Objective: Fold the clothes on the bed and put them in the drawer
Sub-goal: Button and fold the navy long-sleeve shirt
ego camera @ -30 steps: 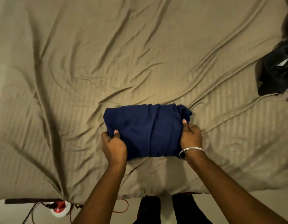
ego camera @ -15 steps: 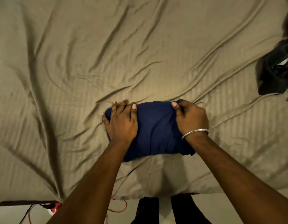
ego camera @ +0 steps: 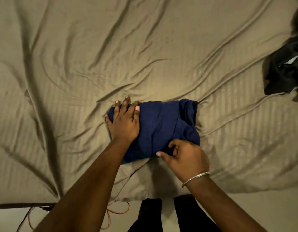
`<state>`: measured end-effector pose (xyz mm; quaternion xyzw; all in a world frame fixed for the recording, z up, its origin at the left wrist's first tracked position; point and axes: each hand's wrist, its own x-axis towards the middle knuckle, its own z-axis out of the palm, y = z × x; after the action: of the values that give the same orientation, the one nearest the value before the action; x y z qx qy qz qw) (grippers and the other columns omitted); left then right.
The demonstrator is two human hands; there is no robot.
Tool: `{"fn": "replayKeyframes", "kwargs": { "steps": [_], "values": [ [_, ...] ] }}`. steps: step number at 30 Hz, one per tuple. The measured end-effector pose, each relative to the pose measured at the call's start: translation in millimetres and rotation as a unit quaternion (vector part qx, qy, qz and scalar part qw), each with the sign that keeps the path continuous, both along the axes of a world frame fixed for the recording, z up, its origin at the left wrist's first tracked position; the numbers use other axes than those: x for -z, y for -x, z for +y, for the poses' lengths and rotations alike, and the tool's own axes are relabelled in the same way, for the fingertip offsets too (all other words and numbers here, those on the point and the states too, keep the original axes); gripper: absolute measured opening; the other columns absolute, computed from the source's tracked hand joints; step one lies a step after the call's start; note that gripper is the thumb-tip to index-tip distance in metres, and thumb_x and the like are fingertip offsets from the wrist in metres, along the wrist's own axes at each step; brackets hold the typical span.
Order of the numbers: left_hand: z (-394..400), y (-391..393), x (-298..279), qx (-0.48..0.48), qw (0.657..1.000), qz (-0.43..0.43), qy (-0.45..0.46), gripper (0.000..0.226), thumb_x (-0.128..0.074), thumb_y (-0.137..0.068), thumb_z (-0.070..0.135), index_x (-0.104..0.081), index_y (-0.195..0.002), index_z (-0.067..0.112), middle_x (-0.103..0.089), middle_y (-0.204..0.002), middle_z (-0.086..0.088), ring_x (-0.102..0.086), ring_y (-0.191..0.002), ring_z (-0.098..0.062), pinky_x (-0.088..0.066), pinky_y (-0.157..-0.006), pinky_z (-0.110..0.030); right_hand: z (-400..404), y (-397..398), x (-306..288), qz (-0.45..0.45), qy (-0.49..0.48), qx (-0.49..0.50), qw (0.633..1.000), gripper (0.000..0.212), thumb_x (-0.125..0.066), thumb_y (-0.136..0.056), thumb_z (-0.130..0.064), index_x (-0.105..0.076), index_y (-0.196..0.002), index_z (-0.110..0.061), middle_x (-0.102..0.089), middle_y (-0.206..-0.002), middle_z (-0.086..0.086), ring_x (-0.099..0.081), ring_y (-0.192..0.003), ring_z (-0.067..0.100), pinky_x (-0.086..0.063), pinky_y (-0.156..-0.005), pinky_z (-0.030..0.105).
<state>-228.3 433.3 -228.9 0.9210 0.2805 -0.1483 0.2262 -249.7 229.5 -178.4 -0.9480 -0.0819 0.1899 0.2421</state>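
A navy blue garment [ego camera: 163, 126], folded into a compact bundle, lies on the tan bed sheet [ego camera: 145, 52] near the bed's front edge. My left hand [ego camera: 124, 122] lies flat on the bundle's left end, fingers straight and spread, fingertips reaching the sheet beyond it. My right hand [ego camera: 184, 157], with a silver bangle at the wrist, is at the bundle's near right corner. Its fingers are curled and its thumb points left along the near edge. Whether it pinches cloth is hidden by the hand itself.
A heap of dark clothes [ego camera: 285, 69] sits at the bed's right edge. The sheet is heavily wrinkled. Below the bed's front edge I see pale floor, a red cable [ego camera: 118, 213], a black cable at left, and my dark trouser legs [ego camera: 171, 215].
My right hand has left the bundle's far right edge and moved back to its near right corner. My left hand stays pressed on the left end. The bundle is folded over, more compact.
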Motion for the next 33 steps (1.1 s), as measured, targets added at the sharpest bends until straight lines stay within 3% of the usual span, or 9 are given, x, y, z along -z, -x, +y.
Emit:
{"fn": "replayKeyframes", "kwargs": {
  "steps": [3,8,12,16,20,23,25,29,33],
  "values": [
    [4,1,2,0.006,1.0,0.002,0.018,0.046,-0.012,-0.102,0.055,-0.027,-0.145,0.054,-0.006,-0.163,0.02,0.004,-0.151,-0.011,0.002,-0.117,-0.06,5,2,14,-0.022,-0.084,0.034,0.996,0.02,-0.082,-0.075,-0.037,-0.067,-0.073,-0.023,-0.059,-0.068,-0.01,-0.058,-0.061,0.011,-0.048,-0.057,0.029],
    [7,1,4,0.004,1.0,-0.004,0.03,0.046,-0.011,-0.102,0.055,-0.028,-0.145,0.054,-0.007,-0.162,0.022,0.005,-0.151,-0.01,0.003,-0.117,-0.06,-31,9,17,-0.078,-0.292,0.139,0.943,0.017,-0.08,-0.073,-0.024,-0.067,-0.067,-0.032,-0.063,-0.069,-0.008,-0.057,-0.057,0.008,-0.047,-0.06,0.022],
    [2,2,4,-0.004,1.0,-0.008,0.026,0.046,-0.011,-0.102,0.054,-0.029,-0.145,0.054,-0.007,-0.163,0.021,0.005,-0.151,-0.009,0.004,-0.117,-0.059,-43,23,27,0.001,-0.274,0.175,0.946,0.015,-0.075,-0.074,-0.044,-0.065,-0.073,-0.032,-0.062,-0.063,-0.005,-0.058,-0.052,0.015,-0.052,-0.056,0.036],
    [2,1,4,-0.005,1.0,-0.01,0.024,0.046,-0.011,-0.103,0.054,-0.027,-0.145,0.054,-0.006,-0.162,0.022,0.006,-0.151,-0.009,0.004,-0.117,-0.059,-24,8,18,-0.108,-0.183,0.162,0.964,0.043,-0.069,-0.076,-0.065,-0.061,-0.078,-0.022,-0.057,-0.06,-0.008,-0.055,-0.052,0.011,-0.048,-0.052,0.03],
    [0,3,6,-0.01,0.999,-0.033,0.024,0.045,-0.013,-0.104,0.053,-0.032,-0.144,0.053,-0.011,-0.161,0.024,0.003,-0.151,-0.007,0.006,-0.117,-0.057,-8,-10,21,-0.141,-0.088,0.104,0.981,0.036,-0.061,-0.091,-0.051,-0.046,-0.086,-0.018,-0.051,-0.072,-0.002,-0.052,-0.062,0.023,-0.039,-0.051,0.032],
    [1,13,6,-0.073,0.983,-0.151,0.072,0.043,-0.026,-0.105,0.044,-0.046,-0.142,0.037,-0.033,-0.156,0.017,-0.014,-0.149,-0.01,-0.005,-0.121,-0.056,-5,-11,23,-0.17,-0.1,0.132,0.971,0.033,-0.062,-0.088,-0.045,-0.049,-0.091,-0.015,-0.052,-0.086,0.004,-0.053,-0.078,0.027,-0.042,-0.063,0.034],
    [-2,22,-2,-0.154,0.952,-0.254,0.074,0.042,-0.039,-0.103,0.036,-0.052,-0.138,0.018,-0.049,-0.146,0.002,-0.036,-0.141,-0.019,-0.025,-0.117,-0.049,-3,-19,17,-0.196,-0.105,0.186,0.957,0.053,-0.069,-0.081,-0.053,-0.054,-0.107,-0.009,-0.053,-0.104,0.009,-0.05,-0.095,0.026,-0.041,-0.079,0.036],
    [-13,43,-15,-0.324,0.92,-0.215,0.042,0.054,-0.056,-0.096,0.043,-0.048,-0.136,0.008,-0.05,-0.137,-0.011,-0.044,-0.128,-0.029,-0.034,-0.108,-0.043,14,-59,11,-0.036,-0.183,0.21,0.96,0.076,-0.071,-0.08,-0.055,-0.047,-0.135,-0.009,-0.049,-0.132,0.01,-0.048,-0.121,0.026,-0.041,-0.105,0.04],
    [-11,52,-9,-0.43,0.868,-0.181,0.172,0.059,-0.051,-0.094,0.054,-0.05,-0.133,0.011,-0.055,-0.131,-0.007,-0.054,-0.119,-0.027,-0.044,-0.104,-0.05,25,-79,19,0.05,-0.203,0.229,0.951,0.039,-0.06,-0.096,-0.02,-0.052,-0.134,-0.012,-0.061,-0.121,0.004,-0.058,-0.114,0.024,-0.042,-0.097,0.028]
  ]
}}
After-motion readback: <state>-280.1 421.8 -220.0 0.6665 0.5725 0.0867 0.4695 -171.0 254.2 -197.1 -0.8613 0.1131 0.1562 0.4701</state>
